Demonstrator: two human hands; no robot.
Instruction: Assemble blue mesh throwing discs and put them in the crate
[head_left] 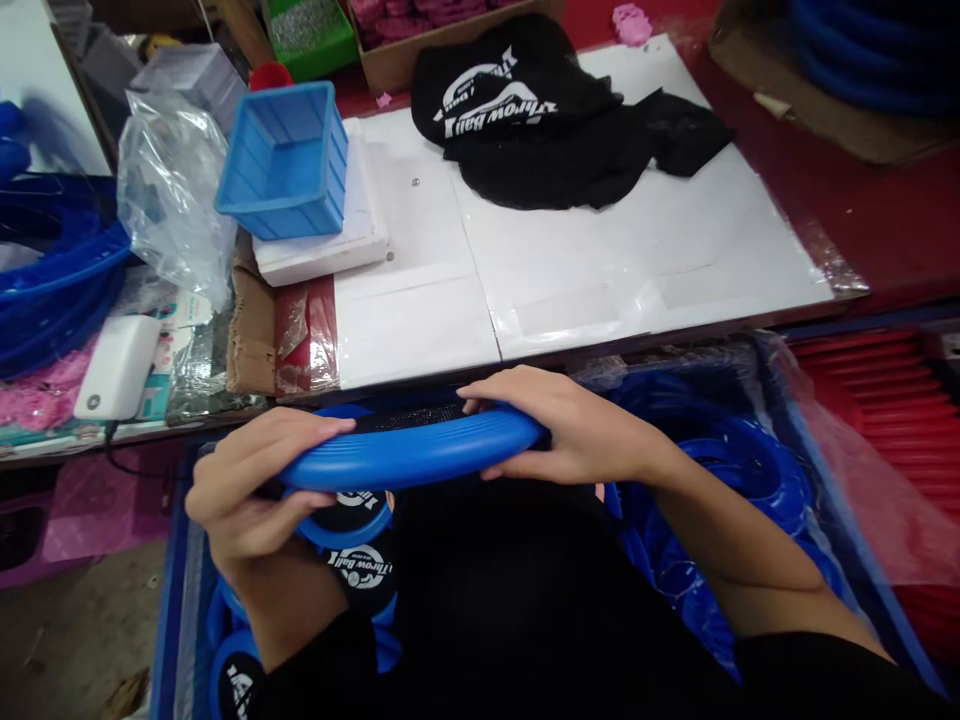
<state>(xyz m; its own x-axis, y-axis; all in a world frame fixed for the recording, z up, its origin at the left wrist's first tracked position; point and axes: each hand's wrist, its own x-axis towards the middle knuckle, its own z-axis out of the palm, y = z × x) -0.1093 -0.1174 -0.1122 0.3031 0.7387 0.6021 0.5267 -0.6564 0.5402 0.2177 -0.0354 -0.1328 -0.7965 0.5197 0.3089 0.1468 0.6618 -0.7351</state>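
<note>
A blue plastic ring with black mesh across it [420, 450] is held between both hands, its rim edge-on to me. My left hand [262, 480] grips the ring's left end, thumb below and fingers above. At the right end my right hand [562, 430] pinches the rim in the same way. Below the ring, several blue-rimmed black discs printed "Throw Ball" [364, 565] lie in a bin by my body. Loose black printed fabric pieces [525, 120] are heaped on the white work surface [585, 270] ahead.
A blue basket [285, 165] sits on a white block [322, 255] at left. Blue rings [750, 460] fill a bin at right, beside stacked red rings [885, 420]. More blue rings [60, 290], a plastic bag [176, 190] and a white device [118, 367] lie far left.
</note>
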